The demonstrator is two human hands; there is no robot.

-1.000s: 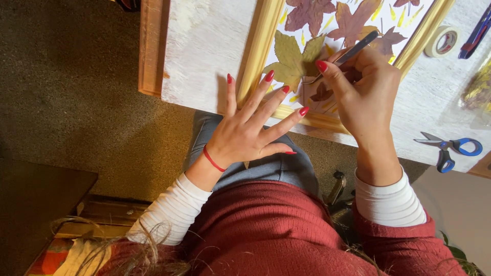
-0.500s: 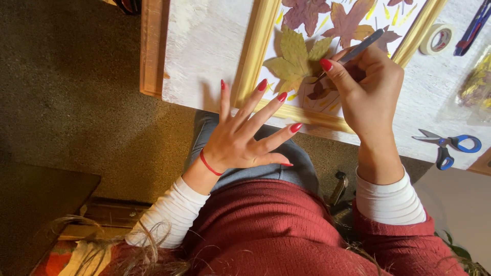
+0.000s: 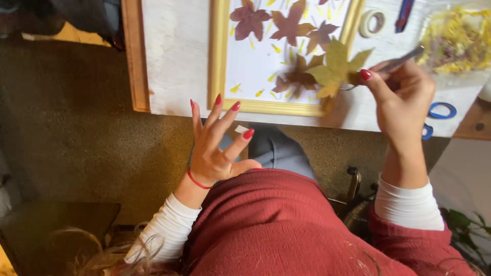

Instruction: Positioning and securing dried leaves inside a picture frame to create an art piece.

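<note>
Yellow-green leaf [image 3: 335, 69] – lifted on tweezers [image 3: 401, 60], right hand [image 3: 404, 97]; clear bag [image 3: 452, 38] – yellow petals

We note a yellow-green leaf [image 3: 335, 71], lobed and maple-shaped, lifted off the sheet and held tilted over the lower right corner of the frame [image 3: 219, 61]. Tweezers [image 3: 404, 60], slim and grey, grip it at its right edge near the stem. Its points are spread, its surface flat and slightly blurred.

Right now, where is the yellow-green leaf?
In the head view, the yellow-green leaf hangs from tweezers in the right hand, over the wooden frame's lower right corner.
</note>
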